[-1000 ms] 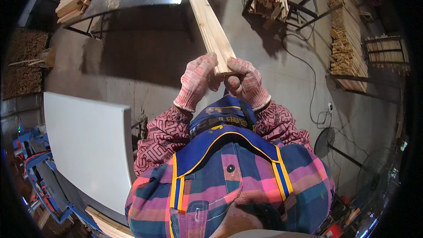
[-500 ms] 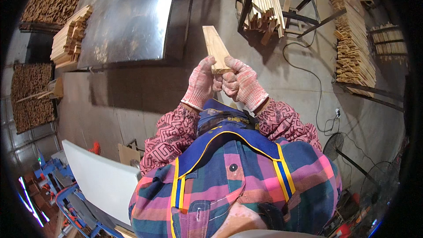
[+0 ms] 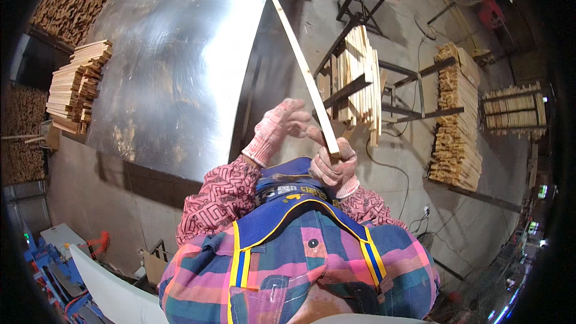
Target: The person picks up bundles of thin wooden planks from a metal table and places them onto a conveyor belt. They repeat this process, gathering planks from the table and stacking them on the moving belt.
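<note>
A long, pale wooden strip [image 3: 306, 75] is held on its narrow edge in front of my body, its far end pointing forward and left. My right hand [image 3: 336, 168], in a white and red knit glove, grips the strip's near end. Beside the strip, to its left, is my left hand [image 3: 281, 125] in a matching glove. Its fingers are loosely bent and apart, holding nothing; whether a fingertip touches the wood I cannot tell. Both forearms wear pink patterned sleeves, and a blue apron [image 3: 288, 189] lies below the hands.
A large shiny metal-topped table [image 3: 168, 66] stands ahead on the left, with a stack of wooden strips [image 3: 78, 87] at its left edge. A dark metal rack [image 3: 351, 90] holds more strips ahead right. Farther right stands another wood stack [image 3: 456, 126]; a cable [image 3: 402, 171] crosses the floor.
The strip has turned from its broad face to its narrow edge. My left hand has come off it, while my right still holds its near end. The view has shifted toward the metal table.
</note>
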`<state>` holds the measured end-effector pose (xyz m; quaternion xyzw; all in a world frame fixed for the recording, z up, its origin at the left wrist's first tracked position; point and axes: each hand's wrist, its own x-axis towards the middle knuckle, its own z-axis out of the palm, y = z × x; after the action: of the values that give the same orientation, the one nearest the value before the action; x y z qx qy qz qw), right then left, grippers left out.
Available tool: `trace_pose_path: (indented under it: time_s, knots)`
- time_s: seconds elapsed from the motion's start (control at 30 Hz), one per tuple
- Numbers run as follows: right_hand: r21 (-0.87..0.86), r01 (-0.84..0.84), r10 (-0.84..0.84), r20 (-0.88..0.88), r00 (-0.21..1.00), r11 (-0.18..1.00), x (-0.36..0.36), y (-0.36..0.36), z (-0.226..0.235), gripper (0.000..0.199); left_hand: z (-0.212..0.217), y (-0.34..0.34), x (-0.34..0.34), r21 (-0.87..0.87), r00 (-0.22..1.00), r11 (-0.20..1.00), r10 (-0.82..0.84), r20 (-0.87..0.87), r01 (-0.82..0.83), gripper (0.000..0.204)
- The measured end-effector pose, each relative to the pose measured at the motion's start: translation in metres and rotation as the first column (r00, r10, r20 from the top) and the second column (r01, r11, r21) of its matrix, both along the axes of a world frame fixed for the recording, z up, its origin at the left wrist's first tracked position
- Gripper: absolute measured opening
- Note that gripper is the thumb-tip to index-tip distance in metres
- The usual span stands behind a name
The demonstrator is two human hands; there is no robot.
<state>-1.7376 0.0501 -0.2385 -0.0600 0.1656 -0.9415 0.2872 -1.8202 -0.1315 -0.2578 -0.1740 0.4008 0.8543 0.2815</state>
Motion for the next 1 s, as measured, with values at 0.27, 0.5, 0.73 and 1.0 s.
trace_pose_path:
  time_s: [0.27,0.5,0.73,1.0]
  knots:
    - [-0.079,-0.126,0.134,0.099,0.986,0.989,0.015,0.000,0.004,0.035,0.007,-0.009,0.018,0.358,0.905,0.930,0.083,-0.418,0.081,0.041]
    - [0.740,-0.189,0.274,0.007,0.962,0.645,-0.026,0.036,0.022,0.032,0.018,-0.014,-0.012,-0.195,0.949,0.981,-0.068,-0.309,0.006,0.050]
    - [0.952,0.123,0.377,-0.227,0.898,0.281,-0.120,-0.004,0.026,0.055,0.019,-0.025,-0.070,-0.532,0.587,0.750,-0.241,-0.773,-0.393,0.031]
    - [0.992,0.123,0.445,-0.113,0.888,0.007,-0.276,-0.045,0.025,0.050,-0.039,-0.045,-0.202,-0.456,0.740,0.729,0.103,-0.665,-0.511,0.041]
